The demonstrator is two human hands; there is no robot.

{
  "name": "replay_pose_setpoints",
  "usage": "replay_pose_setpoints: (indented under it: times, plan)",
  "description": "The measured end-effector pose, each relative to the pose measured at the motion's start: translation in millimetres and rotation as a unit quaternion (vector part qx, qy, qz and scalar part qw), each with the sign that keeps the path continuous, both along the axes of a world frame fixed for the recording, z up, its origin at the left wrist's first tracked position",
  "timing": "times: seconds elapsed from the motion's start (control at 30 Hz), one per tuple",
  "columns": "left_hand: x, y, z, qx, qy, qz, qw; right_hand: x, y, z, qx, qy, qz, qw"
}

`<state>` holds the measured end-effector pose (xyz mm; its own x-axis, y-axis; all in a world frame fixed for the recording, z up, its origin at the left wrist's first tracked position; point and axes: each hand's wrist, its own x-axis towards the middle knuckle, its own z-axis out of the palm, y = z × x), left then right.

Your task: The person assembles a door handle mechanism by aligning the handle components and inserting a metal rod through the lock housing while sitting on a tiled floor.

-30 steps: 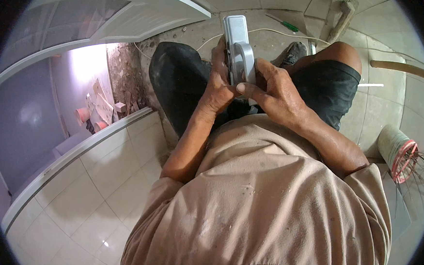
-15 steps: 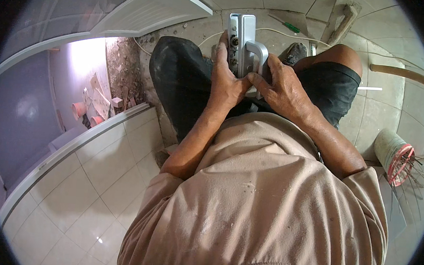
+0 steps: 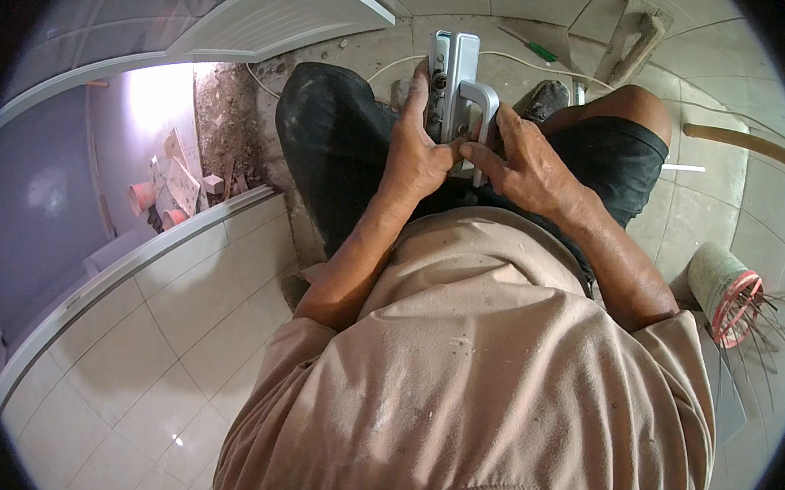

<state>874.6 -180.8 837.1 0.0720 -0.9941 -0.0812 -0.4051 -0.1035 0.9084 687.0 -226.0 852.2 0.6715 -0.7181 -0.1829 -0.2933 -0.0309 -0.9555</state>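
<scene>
Between my two hands, upright over my lap, is a silver door handle set (image 3: pixel 462 65) with a long plate and a bent lever. Its left side shows the open inner face of the plate, with round parts inside. My left hand (image 3: pixel 418 143) is closed round the plate's left edge and lower end, thumb toward the right. My right hand (image 3: pixel 531 162) is closed on the lever from the right, its thumb near the lower end of the plate. Both thumbs come close together there. The fingers behind the handle are hidden.
A green-handled screwdriver (image 3: pixel 541 51) and a pale cable (image 3: pixel 512 58) lie on the floor ahead. A wooden float (image 3: pixel 643 45) is at the far right. Nearer right are a wooden handle (image 3: pixel 745 143) and a tipped bucket (image 3: pixel 714 274) with thin rods. A white door frame (image 3: pixel 148 275) runs along the left.
The handle set has shifted slightly right and turned a little, so its inner face shows at a different angle. Both hands keep their hold.
</scene>
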Motion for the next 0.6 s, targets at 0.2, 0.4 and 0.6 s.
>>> replay_pose_setpoints:
  times: [0.2,0.4,0.6]
  plan:
    - [-0.7,-4.2,11.7,0.058,0.012,-0.009,0.998,-5.9,-3.4,-0.6,0.019,-0.010,0.029,0.999]
    - [4.6,-4.3,11.0,0.035,0.043,-0.027,0.998,-20.8,-12.3,-25.7,-0.248,0.049,0.088,0.963]
    - [2.9,0.6,3.1,0.056,0.070,-0.007,0.996,-22.7,-16.5,-8.0,-0.263,0.092,0.093,0.956]
